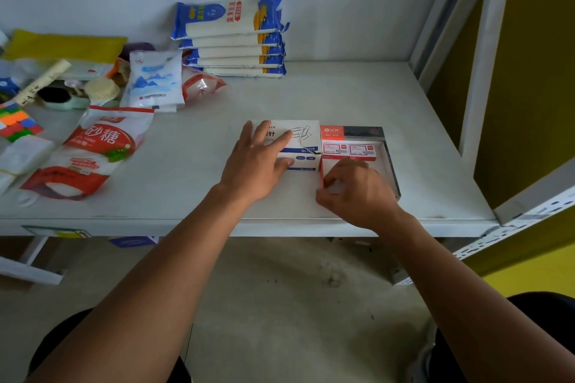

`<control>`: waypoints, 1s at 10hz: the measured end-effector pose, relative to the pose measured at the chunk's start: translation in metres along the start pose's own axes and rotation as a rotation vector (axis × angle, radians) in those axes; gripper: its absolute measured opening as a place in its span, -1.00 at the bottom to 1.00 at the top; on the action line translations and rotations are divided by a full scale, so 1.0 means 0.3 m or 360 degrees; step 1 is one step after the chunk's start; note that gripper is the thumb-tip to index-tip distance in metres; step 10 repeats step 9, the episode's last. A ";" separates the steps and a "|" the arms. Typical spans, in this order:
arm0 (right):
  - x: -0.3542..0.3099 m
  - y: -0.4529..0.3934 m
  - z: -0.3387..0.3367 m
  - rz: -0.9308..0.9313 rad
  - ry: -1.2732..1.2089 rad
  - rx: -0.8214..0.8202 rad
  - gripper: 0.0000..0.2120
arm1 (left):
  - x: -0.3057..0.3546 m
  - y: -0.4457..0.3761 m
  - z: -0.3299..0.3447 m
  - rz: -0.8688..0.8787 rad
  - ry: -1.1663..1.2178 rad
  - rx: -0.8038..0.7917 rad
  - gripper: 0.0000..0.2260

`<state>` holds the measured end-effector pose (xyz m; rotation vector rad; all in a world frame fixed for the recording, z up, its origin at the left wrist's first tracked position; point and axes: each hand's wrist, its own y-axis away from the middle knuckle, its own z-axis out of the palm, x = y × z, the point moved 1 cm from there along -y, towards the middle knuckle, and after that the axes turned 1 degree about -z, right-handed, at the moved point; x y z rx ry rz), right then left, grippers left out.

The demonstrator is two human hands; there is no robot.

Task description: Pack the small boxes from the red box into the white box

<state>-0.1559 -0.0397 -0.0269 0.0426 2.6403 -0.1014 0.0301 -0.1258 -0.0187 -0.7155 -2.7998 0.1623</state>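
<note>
2 small boxes (349, 150) lie side by side at the far end of the open red box (390, 162), which sits on the tabletop (342, 96) touching the white box (306, 141) on its left. The left hand (259, 162) rests flat on the white box, fingers spread. The right hand (357, 190) curls inside the red box, fingers seemingly pinched on something blurred.

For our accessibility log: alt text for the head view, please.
Left hand lies flat on the closed white box; right hand reaches into the open red box beside it, where two small boxes remain, on a shelf.
</note>
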 end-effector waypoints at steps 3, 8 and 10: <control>0.008 -0.026 -0.020 0.0017 -0.0087 -0.0073 -0.71 | 0.021 0.048 -0.013 0.0153 0.0017 0.0386 -0.65; -0.057 -0.049 -0.060 0.0238 -0.0338 0.0097 -0.53 | 0.117 0.150 0.019 0.0067 0.0299 0.0099 -0.82; -0.063 -0.055 -0.118 0.0246 -0.0556 0.0173 -0.50 | 0.124 0.156 0.014 0.0031 0.0314 0.0092 -0.81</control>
